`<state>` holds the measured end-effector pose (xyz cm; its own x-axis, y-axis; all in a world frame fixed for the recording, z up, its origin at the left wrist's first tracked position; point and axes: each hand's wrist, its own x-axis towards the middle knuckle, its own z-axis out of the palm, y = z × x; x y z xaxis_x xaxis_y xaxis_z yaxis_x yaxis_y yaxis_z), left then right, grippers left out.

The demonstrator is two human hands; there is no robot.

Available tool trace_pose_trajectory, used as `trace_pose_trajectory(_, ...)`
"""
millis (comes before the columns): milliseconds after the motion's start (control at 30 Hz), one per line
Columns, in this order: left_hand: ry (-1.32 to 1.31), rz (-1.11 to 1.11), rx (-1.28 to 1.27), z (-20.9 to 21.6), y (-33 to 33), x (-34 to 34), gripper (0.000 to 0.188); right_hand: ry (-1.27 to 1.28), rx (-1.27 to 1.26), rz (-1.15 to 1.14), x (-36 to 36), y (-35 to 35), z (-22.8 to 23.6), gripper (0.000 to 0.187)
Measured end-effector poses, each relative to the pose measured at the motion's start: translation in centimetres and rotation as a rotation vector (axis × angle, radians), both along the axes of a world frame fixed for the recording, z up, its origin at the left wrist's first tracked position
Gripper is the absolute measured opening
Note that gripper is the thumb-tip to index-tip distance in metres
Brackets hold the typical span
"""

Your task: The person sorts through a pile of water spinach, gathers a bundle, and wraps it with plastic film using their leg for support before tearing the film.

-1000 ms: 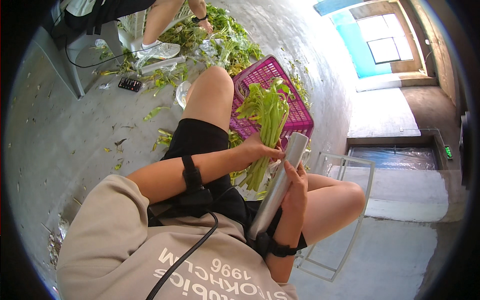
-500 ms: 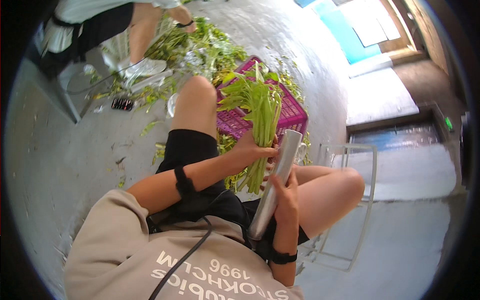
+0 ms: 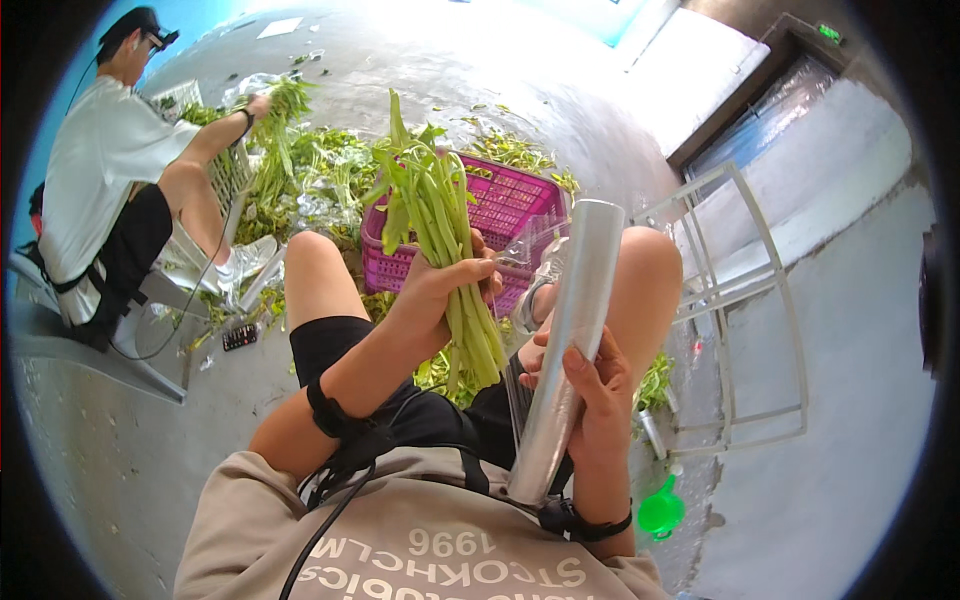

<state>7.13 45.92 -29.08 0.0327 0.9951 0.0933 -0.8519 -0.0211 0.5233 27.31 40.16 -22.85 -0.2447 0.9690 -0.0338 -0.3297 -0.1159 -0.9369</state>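
Note:
In my left hand (image 3: 440, 290) is a bunch of long green stems with leaves (image 3: 478, 345); the fingers wrap round its middle and the leafy tops point away from me. My right hand (image 3: 600, 395) grips a silvery roll of plastic wrap (image 3: 568, 330), slanted over my lap beside the stems. Loose clear film (image 3: 530, 245) shows between the roll and the bunch; where its end is attached I cannot tell. Beyond the bunch, a magenta plastic crate (image 3: 515, 205) stands on the floor by my feet.
At left a person (image 3: 105, 180) sits on a grey chair (image 3: 150, 345), holding greens. Heaped greens (image 3: 325, 165) cover the floor beyond my knee, near a black handheld device (image 3: 240, 338). A pale metal frame (image 3: 760, 280) and a green plastic funnel-like piece (image 3: 661, 510) are at right.
My hands have moved apart, and film now shows between roll and bunch. The view has tilted upward and shifted. The other person's hand has come up with a clump of greens.

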Motion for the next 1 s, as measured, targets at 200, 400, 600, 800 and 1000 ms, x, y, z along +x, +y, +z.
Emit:
trace_pose_trajectory(200,0.078,-0.073,-0.013,-0.1,-0.1,1.1,0.028,0.031,-0.03,-0.028,2.2,-1.0,0.8,0.043)
trace_pose_trajectory(400,0.063,-0.091,-0.036,-0.9,0.8,1.3,0.028,0.053,-0.089,-0.031,2.7,-1.7,1.0,0.051)
trace_pose_trajectory(600,0.158,-0.051,-0.048,-2.5,-0.1,1.8,0.033,-0.008,-0.09,0.019,2.6,-1.8,0.6,0.063)
trace_pose_trajectory(800,0.073,-0.068,-0.106,-4.1,-0.9,1.9,0.03,-0.099,-0.099,0.073,2.6,-1.8,0.3,0.067)
trace_pose_trajectory(1000,0.147,0.059,-0.145,-4.5,-1.7,1.3,0.027,-0.198,-0.117,0.092,2.1,-1.9,0.5,0.061)
